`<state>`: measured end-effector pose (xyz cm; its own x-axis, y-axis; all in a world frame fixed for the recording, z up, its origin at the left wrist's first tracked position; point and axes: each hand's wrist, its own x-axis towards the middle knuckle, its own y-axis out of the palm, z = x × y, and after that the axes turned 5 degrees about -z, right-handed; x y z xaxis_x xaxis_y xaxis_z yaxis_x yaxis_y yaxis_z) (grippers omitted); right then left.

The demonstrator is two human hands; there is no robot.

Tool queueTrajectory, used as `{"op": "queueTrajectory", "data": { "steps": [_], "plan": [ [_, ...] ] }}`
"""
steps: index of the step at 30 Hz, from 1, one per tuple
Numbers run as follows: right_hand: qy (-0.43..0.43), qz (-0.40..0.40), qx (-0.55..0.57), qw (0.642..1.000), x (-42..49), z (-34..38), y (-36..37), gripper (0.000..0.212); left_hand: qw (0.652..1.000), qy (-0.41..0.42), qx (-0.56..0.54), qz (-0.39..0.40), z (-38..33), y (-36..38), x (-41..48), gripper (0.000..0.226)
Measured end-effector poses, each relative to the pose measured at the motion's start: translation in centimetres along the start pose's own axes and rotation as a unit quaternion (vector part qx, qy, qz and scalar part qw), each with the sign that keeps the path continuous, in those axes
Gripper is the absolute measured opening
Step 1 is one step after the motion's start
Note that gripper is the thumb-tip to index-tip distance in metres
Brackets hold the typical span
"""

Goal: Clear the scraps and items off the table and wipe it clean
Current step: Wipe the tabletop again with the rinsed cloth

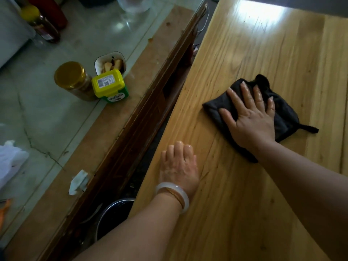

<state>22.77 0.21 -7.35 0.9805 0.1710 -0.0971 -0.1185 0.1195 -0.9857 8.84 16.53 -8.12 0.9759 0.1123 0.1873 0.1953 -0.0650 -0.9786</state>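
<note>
A light wooden table (254, 194) fills the right half of the view. A dark grey cloth (284, 119) lies flat on it, right of centre. My right hand (250, 117) presses down on the cloth with fingers spread and straight. My left hand (178, 166) rests on the wood near the table's left edge, its fingers bent at the tips and holding nothing; two bangles sit on that wrist.
Left of the table stands a glass-topped counter (56, 119) with a gold-lidded jar (73, 80), a yellow-lidded green container (109, 85), a small dish of food scraps (111, 63), bottles (43, 25) and crumpled tissues (78, 182). A metal pot (113, 215) sits in the gap below.
</note>
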Motion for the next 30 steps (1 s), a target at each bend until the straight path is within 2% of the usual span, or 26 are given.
{"op": "queueTrajectory", "data": {
  "steps": [3,5,9,13,16,20,24,30],
  "plan": [
    [0.053,-0.002,0.023,0.998,2.1,3.0,0.4,0.065,1.0,0.002,0.0,-0.005,0.0,0.1,-0.1,0.018],
    [0.04,0.001,0.027,0.999,2.9,5.3,0.6,0.065,1.0,0.008,0.006,-0.004,0.1,0.2,-0.4,0.015],
    [-0.094,0.012,0.011,0.995,3.2,8.7,0.9,0.064,1.0,0.001,0.0,-0.008,0.7,0.6,-0.6,0.013],
    [-0.238,0.035,0.011,0.971,2.1,9.7,1.2,0.061,1.0,-0.017,-0.004,-0.025,1.4,0.7,-0.8,0.014],
    [-0.302,0.049,0.013,0.952,1.0,8.6,1.0,0.058,0.999,-0.018,-0.001,-0.027,0.7,0.7,-0.9,0.018],
    [-0.327,0.054,0.02,0.943,-0.8,6.2,0.4,0.053,0.999,-0.01,-0.01,-0.029,-0.2,0.5,-0.8,0.02],
    [-0.326,0.059,0.024,0.943,-2.1,4.1,0.3,0.053,1.0,-0.007,-0.013,-0.023,-0.2,0.5,-0.8,0.008],
    [-0.278,0.045,-0.002,0.96,-0.1,-1.9,-0.7,0.059,1.0,-0.008,-0.002,0.008,-0.1,-0.1,-0.5,0.021]
  ]
}}
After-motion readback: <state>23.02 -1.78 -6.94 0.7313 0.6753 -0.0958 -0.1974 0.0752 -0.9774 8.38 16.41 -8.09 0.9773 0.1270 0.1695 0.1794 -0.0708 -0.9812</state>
